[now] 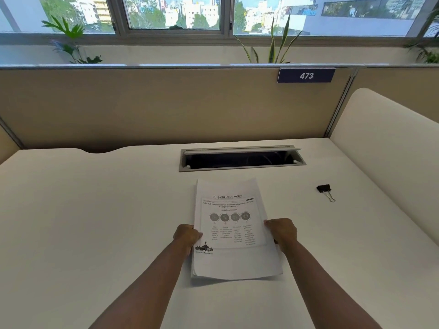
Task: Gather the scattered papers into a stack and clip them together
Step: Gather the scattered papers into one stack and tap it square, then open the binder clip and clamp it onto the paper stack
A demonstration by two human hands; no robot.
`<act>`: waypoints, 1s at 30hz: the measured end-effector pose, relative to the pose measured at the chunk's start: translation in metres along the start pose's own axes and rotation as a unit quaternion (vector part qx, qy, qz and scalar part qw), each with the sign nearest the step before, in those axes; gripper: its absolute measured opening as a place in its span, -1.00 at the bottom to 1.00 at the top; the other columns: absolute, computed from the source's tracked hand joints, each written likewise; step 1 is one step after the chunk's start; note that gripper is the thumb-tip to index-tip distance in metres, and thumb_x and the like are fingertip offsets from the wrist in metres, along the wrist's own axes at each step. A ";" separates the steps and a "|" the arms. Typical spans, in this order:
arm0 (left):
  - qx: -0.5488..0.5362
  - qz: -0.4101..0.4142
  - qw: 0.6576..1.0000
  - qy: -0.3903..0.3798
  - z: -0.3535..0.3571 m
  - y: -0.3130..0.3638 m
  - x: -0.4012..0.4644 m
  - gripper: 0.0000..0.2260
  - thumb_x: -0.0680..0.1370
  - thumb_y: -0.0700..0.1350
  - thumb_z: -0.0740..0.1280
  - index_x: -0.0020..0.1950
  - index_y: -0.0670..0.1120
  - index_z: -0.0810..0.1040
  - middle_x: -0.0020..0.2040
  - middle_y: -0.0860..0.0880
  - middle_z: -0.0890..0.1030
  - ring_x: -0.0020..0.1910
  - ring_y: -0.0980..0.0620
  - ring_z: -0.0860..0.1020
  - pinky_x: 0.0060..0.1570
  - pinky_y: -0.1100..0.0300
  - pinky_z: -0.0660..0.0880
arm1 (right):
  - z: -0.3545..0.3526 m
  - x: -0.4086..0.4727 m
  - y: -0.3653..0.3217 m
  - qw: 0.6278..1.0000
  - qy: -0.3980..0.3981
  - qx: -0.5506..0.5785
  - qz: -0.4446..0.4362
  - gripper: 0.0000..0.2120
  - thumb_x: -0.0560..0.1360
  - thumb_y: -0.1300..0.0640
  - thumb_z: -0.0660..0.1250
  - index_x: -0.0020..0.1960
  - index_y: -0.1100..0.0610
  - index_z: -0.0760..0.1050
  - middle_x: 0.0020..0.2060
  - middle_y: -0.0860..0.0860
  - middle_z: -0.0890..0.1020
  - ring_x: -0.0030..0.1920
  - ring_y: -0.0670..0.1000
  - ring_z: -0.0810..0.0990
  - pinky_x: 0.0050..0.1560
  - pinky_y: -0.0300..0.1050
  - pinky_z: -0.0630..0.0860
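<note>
Both hands, left hand (pixel 187 236) and right hand (pixel 282 232), grip a flat paper stack (pixel 234 260) by its side edges on a smooth white bench (pixel 95 210); black binder clip (pixel 325 189) well apart.

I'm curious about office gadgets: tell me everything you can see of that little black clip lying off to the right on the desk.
The binder clip is a small black folded body, metal by its look, with silvery wire handles stretching toward the viewer and to the right. It lies alone on the white desk, right of the paper stack and apart from it. Nothing touches it: both hands are on the papers' side edges. Whether any paper sits in it: none visible.
</note>
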State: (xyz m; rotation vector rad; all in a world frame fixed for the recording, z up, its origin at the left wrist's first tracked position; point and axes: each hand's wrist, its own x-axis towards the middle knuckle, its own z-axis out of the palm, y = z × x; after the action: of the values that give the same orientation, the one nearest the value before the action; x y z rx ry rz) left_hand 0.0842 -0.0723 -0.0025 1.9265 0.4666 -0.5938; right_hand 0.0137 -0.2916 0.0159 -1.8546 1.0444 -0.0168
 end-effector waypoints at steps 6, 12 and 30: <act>0.093 0.016 0.995 0.046 -0.004 0.007 -0.011 -0.75 0.40 -0.20 0.45 0.03 -0.26 0.60 0.06 -0.20 0.66 0.05 -0.16 0.63 0.08 0.08 0.57 | 0.000 0.004 0.001 0.999 0.022 -0.008 0.037 -0.73 0.42 0.15 0.37 0.01 0.33 0.58 0.00 0.26 0.66 0.03 0.23 0.64 0.08 0.02 0.58; 0.230 0.032 0.970 0.071 -0.011 0.014 -0.018 -0.85 0.44 -0.12 0.36 -0.22 -0.19 0.49 -0.10 -0.16 0.62 -0.03 -0.16 0.63 -0.04 0.14 0.58 | -0.005 0.003 -0.003 0.998 0.036 -0.052 0.017 -0.78 0.45 0.14 0.32 -0.05 0.29 0.59 -0.04 0.23 0.66 0.02 0.20 0.63 0.04 -0.07 0.53; 0.390 0.313 0.866 0.006 0.067 0.063 -0.010 -0.41 0.57 0.06 0.20 0.53 -0.08 0.09 0.55 -0.12 0.14 0.54 -0.08 0.11 0.47 0.01 0.15 | -0.054 0.043 0.003 0.974 0.148 -0.114 -0.131 -0.75 0.52 0.20 0.19 0.08 0.17 0.61 0.06 0.14 0.66 0.09 0.18 0.59 0.05 -0.11 0.48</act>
State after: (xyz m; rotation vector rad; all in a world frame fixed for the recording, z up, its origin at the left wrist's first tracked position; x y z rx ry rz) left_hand 0.0988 -0.1592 0.0249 2.6585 -0.4895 -0.3479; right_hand 0.0165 -0.3600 0.0248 -2.2392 1.0269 -0.3517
